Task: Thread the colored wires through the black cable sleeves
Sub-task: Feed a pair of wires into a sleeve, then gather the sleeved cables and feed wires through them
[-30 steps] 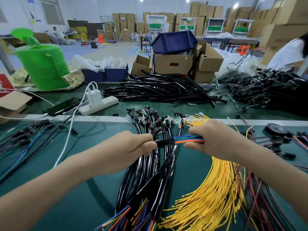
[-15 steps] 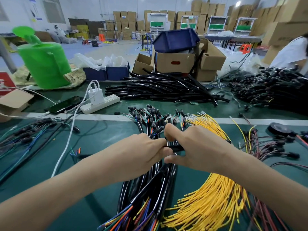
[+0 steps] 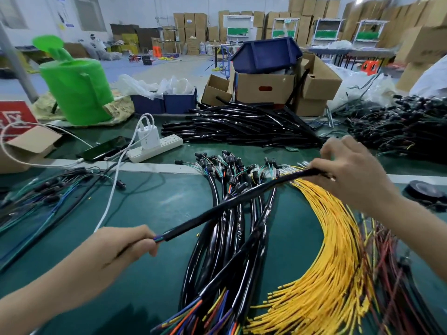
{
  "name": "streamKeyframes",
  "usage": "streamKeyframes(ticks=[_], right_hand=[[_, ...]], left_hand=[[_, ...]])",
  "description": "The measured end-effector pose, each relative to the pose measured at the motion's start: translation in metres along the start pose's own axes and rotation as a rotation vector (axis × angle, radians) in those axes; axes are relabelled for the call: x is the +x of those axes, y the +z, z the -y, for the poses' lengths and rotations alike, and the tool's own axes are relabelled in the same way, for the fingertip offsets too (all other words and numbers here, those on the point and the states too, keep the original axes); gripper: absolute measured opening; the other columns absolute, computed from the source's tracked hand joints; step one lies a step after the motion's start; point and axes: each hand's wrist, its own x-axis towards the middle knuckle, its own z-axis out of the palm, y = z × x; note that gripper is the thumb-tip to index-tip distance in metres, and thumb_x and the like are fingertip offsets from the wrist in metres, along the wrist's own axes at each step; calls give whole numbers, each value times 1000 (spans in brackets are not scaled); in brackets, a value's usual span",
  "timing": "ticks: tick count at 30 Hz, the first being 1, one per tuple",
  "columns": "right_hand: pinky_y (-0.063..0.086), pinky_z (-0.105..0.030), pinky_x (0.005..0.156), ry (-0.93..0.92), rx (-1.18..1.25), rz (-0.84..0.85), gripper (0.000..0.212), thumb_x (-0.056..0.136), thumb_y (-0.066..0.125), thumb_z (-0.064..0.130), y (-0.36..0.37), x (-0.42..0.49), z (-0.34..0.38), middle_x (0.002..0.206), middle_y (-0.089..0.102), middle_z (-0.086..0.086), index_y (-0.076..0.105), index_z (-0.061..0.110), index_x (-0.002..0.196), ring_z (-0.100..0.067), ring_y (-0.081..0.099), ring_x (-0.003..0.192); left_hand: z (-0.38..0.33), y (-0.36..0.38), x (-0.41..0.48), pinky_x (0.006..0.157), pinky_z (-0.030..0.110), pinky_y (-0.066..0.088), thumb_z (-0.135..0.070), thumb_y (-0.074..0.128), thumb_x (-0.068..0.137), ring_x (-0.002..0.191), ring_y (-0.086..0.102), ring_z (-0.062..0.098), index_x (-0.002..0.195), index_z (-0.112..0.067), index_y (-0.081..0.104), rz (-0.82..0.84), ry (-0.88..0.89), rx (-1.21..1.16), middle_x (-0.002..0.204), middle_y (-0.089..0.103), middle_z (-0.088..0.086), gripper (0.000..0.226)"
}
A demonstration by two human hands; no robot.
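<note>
Left hand [image 3: 116,247]: fingers curled round the short ends of the multi-coloured wires [image 3: 157,238]. It is held well to the left of the fan of yellow insulated wires [image 3: 333,250].
Right hand [image 3: 355,175]: thumb and lower fingers grip the far end of the long black cable sleeve [image 3: 242,198], above the top of the yellow fan. The upper fingers are lifted clear.
Black cable sleeve: stretched taut between both hands and off the table. It slopes from the top of the yellow fan down to the left.
Multi-coloured wires: inside the sleeve, with only a short blue, green and orange stub showing at its lower mouth, touching the left hand.
Sleeved cable bundle [image 3: 232,240]: glossy black and lying on the dark green table [image 3: 150,201] just left of the yellow fan. It passes under the held sleeve, and its coloured tails spread at the near edge.
Pile of loose black sleeves [image 3: 242,126]: beyond the yellow fan, across a pale strip in the table.
White power strip [image 3: 157,148]: beyond and left of the yellow fan, with a charger plugged in.
Black tape roll [image 3: 423,188]: flat on the table to the right of the yellow fan.
</note>
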Motion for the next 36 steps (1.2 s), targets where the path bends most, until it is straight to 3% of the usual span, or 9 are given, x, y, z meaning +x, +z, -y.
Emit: streamKeyframes(ticks=[6, 9, 11, 14, 18, 22, 24, 29, 36], right_hand=[[51, -38, 63, 355, 229, -33, 14, 88, 63, 25, 21, 33, 22, 89, 69, 1, 67, 28, 101, -30, 65, 83], [50, -40, 81, 323, 324, 291, 58, 86, 55, 4, 38, 37, 37, 113, 63, -3, 48, 36, 134, -29, 60, 102], [48, -40, 86, 313, 345, 480, 73, 85, 48, -1, 51, 28, 51, 119, 59, -6, 36, 42, 142, -27, 57, 105], [47, -38, 89, 353, 498, 338, 50, 93, 51, 13, 62, 14, 64, 122, 62, -6, 44, 34, 138, -25, 58, 107], [30, -38, 109, 349, 586, 336, 48, 95, 44, 49, 73, 2, 87, 143, 45, 2, 41, 35, 140, -17, 33, 135], [9, -41, 116, 351, 412, 465, 57, 95, 28, 59, 86, 3, 120, 159, 16, -6, 20, 40, 148, -21, 1, 146], [2, -42, 116, 367, 374, 481, 60, 95, 23, 59, 92, 2, 132, 160, 10, -8, 9, 39, 150, -24, -8, 147], [3, -42, 116, 369, 363, 465, 60, 94, 19, 59, 101, -2, 134, 159, 12, -9, 6, 40, 149, -23, -8, 147], [3, -43, 116, 354, 364, 452, 59, 94, 21, 57, 103, 0, 139, 159, 13, -9, 6, 42, 149, -22, -7, 146]], left_hand=[[-36, 2, -7, 45, 11, 38, -47, 29, 99, 52, 43, -8, 84, -33, 57, 42, 150, 217, 66, 51, -24, 35], [-43, 11, -12, 46, 12, 42, -53, 20, 98, 56, 52, -6, 80, -33, 63, 126, 158, 346, 69, 57, -23, 50], [-43, 15, -16, 64, 9, 46, -73, 10, 88, 76, 52, -12, 96, -44, 62, 202, 128, 327, 86, 55, -26, 60], [-22, -1, -24, 91, 9, 35, -87, 7, 74, 108, 45, -14, 117, -60, 47, 330, -128, 84, 114, 47, -34, 64], [58, -27, -19, 98, 28, 38, -66, 38, 88, 118, 48, 1, 119, -43, 57, -41, -343, 198, 124, 55, -21, 42], [137, -40, -13, 116, 48, 14, -51, 38, 95, 143, 11, 38, 150, -23, 18, 68, -1076, 533, 158, 11, 15, 65], [149, -36, -23, 114, 50, 13, -58, 26, 96, 143, 9, 38, 150, -28, 14, 132, -1210, 521, 159, 8, 10, 63], [143, -42, -35, 90, 43, 44, -44, 50, 94, 113, 51, 32, 114, -20, 58, -107, -978, 703, 122, 56, 7, 33], [139, -50, -35, 82, 41, 48, -32, 54, 93, 97, 58, 32, 91, -12, 62, -253, -972, 510, 102, 62, 11, 21]])
